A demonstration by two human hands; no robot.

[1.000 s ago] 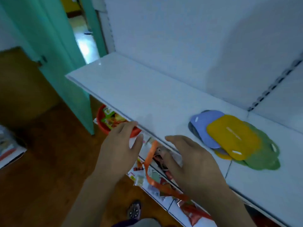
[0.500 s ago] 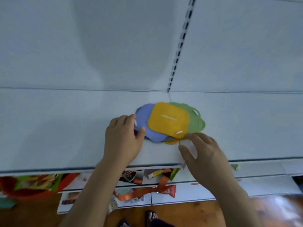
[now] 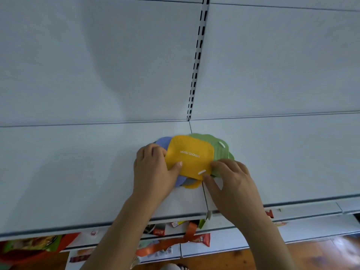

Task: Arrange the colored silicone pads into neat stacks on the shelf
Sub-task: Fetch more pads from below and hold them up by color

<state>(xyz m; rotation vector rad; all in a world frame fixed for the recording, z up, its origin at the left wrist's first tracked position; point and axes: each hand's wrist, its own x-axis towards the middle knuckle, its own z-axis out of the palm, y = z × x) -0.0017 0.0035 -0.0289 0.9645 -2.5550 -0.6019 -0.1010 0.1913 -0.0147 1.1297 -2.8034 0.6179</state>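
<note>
A: How far along are you?

B: Barely begun, I'd judge. On the white shelf [image 3: 78, 172] your pads lie in one fanned heap at the seam between two boards: the yellow pad [image 3: 190, 156] on top, the green pad [image 3: 222, 151] spread behind it, the blue pad [image 3: 162, 142] peeking out left, a grey one underneath. No neat stack yet.

A: And my hands?

B: Your left hand [image 3: 153, 170] grips the heap's left edge, thumb on the yellow pad. Your right hand [image 3: 231, 180] pinches the yellow pad's near right corner.

A: Anything in the way?

B: Nothing on this shelf beside the heap. Snack packets [image 3: 202, 239] and an orange ribbon [image 3: 155, 248] clutter the lower shelf, well apart.
</note>
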